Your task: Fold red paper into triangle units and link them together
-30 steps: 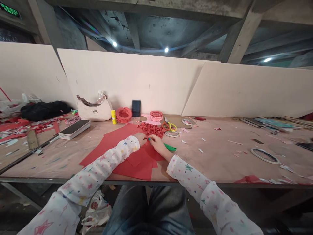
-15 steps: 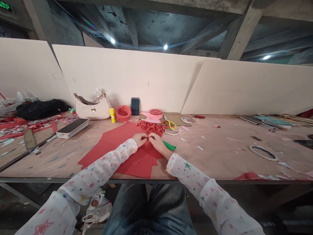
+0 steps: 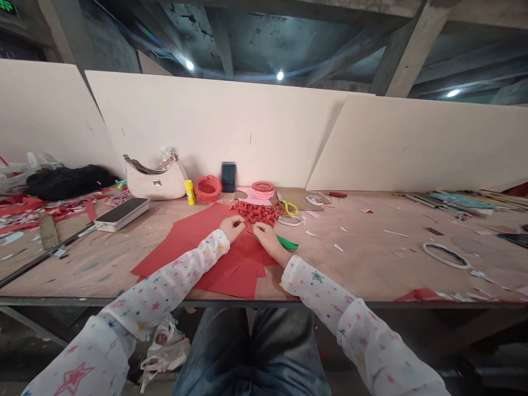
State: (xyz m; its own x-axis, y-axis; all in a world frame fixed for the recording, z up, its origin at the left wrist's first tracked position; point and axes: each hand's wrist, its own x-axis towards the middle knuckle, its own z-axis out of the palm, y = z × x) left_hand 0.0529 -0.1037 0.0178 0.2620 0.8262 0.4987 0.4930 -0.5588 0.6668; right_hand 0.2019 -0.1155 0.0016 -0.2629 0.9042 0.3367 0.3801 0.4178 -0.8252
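My left hand (image 3: 232, 227) is over the red paper sheets (image 3: 198, 242), its fingers curled together at the tips. Anything between those fingertips is too small to make out. Across a narrow gap, my right hand (image 3: 267, 237) is also closed in a pinch; what it holds blends with the red behind it. Just beyond both hands lies a heap of folded red paper pieces (image 3: 258, 213). A green object (image 3: 287, 243) lies partly hidden behind my right hand. Scissors (image 3: 285, 207) with yellow and red handles rest past the heap, by a white ring (image 3: 289, 220).
At the back stand a yellow glue stick (image 3: 189, 192), stacked red paper rings (image 3: 207, 189), another ring stack (image 3: 263, 190) and a pale handbag (image 3: 157, 181). A phone-like device (image 3: 122, 214) lies left. Paper scraps and an oval ring (image 3: 445, 256) lie right.
My hands have moved apart: the left has drawn back slightly to the left, and the right has shifted a little to the right. The things on the table have stayed in place.
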